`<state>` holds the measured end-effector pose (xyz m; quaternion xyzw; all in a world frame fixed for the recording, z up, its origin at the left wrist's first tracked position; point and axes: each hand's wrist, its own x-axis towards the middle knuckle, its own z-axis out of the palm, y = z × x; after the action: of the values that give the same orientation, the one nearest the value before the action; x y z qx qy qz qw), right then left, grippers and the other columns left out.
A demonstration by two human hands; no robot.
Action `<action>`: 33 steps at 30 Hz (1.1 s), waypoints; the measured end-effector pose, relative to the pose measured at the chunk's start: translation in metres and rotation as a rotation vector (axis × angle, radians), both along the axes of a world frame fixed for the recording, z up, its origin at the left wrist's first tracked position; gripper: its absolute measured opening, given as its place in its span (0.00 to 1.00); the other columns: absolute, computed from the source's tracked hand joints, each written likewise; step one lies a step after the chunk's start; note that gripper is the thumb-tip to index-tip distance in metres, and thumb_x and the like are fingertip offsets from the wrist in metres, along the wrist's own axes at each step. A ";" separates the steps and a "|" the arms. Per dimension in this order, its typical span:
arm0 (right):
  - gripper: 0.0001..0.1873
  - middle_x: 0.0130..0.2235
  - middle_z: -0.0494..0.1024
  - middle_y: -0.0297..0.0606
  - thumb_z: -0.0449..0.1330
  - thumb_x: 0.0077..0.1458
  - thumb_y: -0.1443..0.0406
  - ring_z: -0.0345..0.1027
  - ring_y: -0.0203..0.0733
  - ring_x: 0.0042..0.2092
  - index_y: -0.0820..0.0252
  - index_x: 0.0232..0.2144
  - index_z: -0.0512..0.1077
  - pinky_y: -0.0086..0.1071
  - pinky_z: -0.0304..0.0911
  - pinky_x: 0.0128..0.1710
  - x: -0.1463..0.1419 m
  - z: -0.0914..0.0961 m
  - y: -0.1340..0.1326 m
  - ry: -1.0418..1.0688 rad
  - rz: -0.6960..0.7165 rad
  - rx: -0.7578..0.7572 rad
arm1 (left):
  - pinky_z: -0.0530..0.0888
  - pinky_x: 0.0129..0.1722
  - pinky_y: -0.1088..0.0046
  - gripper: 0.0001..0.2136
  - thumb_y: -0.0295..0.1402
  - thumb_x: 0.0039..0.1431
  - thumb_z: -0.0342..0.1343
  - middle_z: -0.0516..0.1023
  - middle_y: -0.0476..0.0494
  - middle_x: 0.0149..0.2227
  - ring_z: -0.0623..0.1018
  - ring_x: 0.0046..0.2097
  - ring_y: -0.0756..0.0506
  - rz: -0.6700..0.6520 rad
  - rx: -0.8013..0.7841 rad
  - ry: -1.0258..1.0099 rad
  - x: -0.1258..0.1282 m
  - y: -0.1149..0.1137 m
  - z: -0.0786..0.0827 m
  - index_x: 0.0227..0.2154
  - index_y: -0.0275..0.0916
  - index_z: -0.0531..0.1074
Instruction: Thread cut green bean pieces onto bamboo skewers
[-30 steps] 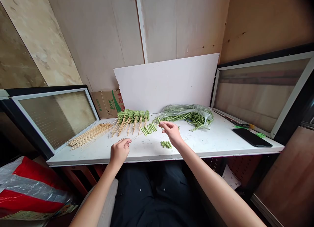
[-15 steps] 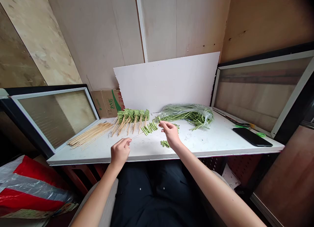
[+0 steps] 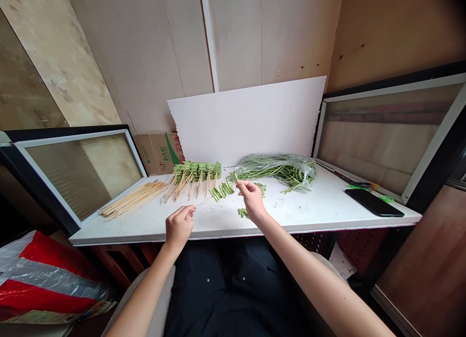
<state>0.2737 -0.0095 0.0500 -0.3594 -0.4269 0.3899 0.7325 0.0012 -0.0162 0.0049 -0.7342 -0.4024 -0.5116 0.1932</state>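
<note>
My left hand (image 3: 180,223) is closed on the lower end of a thin wooden skewer (image 3: 204,201). Several short green bean pieces (image 3: 222,191) are threaded side by side along the skewer's far part. At its tip, my right hand (image 3: 251,196) pinches one more green bean piece (image 3: 236,176) between thumb and fingers; whether the tip has pierced it I cannot tell. Cut bean pieces (image 3: 243,212) lie on the white table by the right wrist, and more cut pieces (image 3: 261,187) lie just behind that hand.
Finished bean skewers (image 3: 198,171) are stacked at the back left, beside a heap of bare skewers (image 3: 134,198). A clear plastic bag of long beans (image 3: 280,172) lies at the back. On the right are a black phone (image 3: 374,203) and a green ring (image 3: 387,199). A cardboard box (image 3: 158,152) stands behind.
Almost nothing differs. Both hands keep their grips, having shifted only very slightly, and the threaded bean pieces stay in about the same place.
</note>
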 end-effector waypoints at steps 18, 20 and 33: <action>0.21 0.35 0.80 0.39 0.72 0.49 0.46 0.69 0.45 0.39 0.57 0.30 0.79 0.37 0.64 0.42 -0.010 0.002 -0.012 0.022 -0.078 0.032 | 0.76 0.31 0.75 0.18 0.15 0.50 0.48 0.86 0.48 0.32 0.85 0.30 0.46 -0.020 0.007 -0.022 0.006 -0.001 -0.005 0.32 0.40 0.79; 0.21 0.35 0.80 0.39 0.71 0.49 0.46 0.69 0.45 0.39 0.57 0.30 0.78 0.38 0.64 0.42 -0.011 0.002 -0.013 0.022 -0.088 0.035 | 0.77 0.32 0.75 0.19 0.14 0.49 0.47 0.86 0.48 0.32 0.85 0.30 0.46 -0.033 0.019 -0.027 0.007 -0.002 -0.006 0.32 0.40 0.79; 0.20 0.34 0.79 0.38 0.71 0.50 0.47 0.69 0.44 0.38 0.56 0.29 0.76 0.37 0.65 0.42 -0.019 0.003 -0.019 0.036 -0.060 0.066 | 0.79 0.36 0.74 0.19 0.14 0.51 0.46 0.86 0.47 0.32 0.85 0.32 0.46 -0.055 0.054 -0.028 0.007 -0.004 -0.007 0.33 0.39 0.79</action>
<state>0.2552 -0.0287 0.0529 -0.3407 -0.4153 0.3596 0.7629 0.0087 -0.0201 -0.0020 -0.7322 -0.3707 -0.5377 0.1933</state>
